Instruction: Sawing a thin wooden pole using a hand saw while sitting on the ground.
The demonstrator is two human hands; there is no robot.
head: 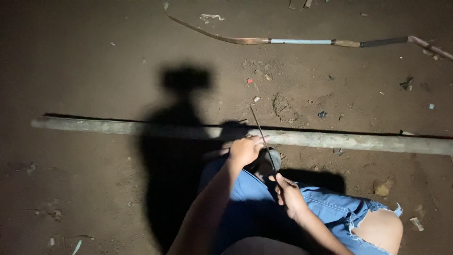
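A long pale wooden pole lies across the dirt ground from left to right. My left hand rests closed on the pole near its middle. My right hand grips the near end of a thin dark blade or rod, which slants up and away across the pole beside my left hand. Both hands are above my knees in torn blue denim shorts. What lies under the left hand is hidden.
A thin bent stick with a light blue section lies on the ground at the back. Small scraps and debris dot the brown dirt. My shadow falls left of the hands.
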